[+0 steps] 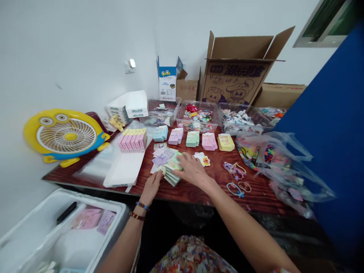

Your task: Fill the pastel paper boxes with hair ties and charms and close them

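A row of flat green boxes lies near the front edge of the table. My right hand reaches over them from the right, thumb and fingers gripping the row. At their lower left corner, my left hand has its fingertips closed against the boxes. Loose purple cards lie just behind, partly overlapped by the green ones. To the right of my right hand is a small pile of white cut-out cards. Hair ties lie farther right.
Small blue, purple, green, pink and yellow box stacks line the table's middle. Behind stand clear bins of trinkets. A fan and a white tray with pink boxes are left; a plastic bag is right. A foam box sits below left.
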`<action>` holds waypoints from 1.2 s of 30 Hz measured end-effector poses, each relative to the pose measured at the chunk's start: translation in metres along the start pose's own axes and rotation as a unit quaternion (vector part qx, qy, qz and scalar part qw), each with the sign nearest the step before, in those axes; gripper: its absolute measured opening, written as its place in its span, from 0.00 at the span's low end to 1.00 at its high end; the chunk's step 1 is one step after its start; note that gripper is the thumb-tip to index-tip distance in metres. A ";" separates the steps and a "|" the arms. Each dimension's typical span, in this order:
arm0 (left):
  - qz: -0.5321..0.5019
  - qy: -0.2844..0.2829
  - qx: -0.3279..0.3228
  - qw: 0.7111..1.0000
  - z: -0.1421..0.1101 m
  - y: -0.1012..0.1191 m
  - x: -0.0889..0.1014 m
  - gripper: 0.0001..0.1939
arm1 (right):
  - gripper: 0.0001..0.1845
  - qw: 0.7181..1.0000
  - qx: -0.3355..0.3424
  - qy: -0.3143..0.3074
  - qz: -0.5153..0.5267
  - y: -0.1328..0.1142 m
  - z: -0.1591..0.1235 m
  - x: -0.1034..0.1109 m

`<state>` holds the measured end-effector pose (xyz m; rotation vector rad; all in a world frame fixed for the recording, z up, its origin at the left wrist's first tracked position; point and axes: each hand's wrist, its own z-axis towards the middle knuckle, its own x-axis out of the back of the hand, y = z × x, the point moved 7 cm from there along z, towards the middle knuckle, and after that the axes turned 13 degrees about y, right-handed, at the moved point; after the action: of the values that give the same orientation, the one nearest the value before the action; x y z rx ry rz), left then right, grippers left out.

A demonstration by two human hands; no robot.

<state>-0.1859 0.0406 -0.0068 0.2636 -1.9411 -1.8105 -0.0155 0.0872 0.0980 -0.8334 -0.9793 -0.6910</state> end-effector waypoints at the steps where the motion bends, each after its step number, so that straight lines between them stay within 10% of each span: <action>1: 0.009 -0.013 -0.002 1.000 0.004 0.001 -0.004 0.33 | 0.33 1.000 -0.001 0.007 0.004 0.004 -0.006 0.001; 12: 0.056 -0.084 -0.059 0.993 -0.004 0.025 -0.042 0.30 | 0.30 0.982 -0.019 0.173 0.071 0.068 -0.098 -0.002; 17: 0.086 -0.136 -0.101 0.982 -0.017 0.037 -0.059 0.26 | 0.30 0.977 -0.060 0.154 0.134 0.110 -0.130 -0.025; 30: 0.162 -0.148 -0.174 0.960 -0.015 0.048 -0.073 0.19 | 0.28 0.961 -0.136 0.038 0.238 0.127 -0.115 -0.026; 36: 0.117 -0.129 -0.191 0.966 -0.027 0.060 -0.063 0.12 | 0.18 0.951 -0.122 0.127 0.253 0.116 -0.116 -0.009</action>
<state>-0.1084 0.0516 0.0397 -0.3301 -1.6473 -2.0813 0.1240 0.0494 0.0206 -1.1296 -0.4198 -0.4600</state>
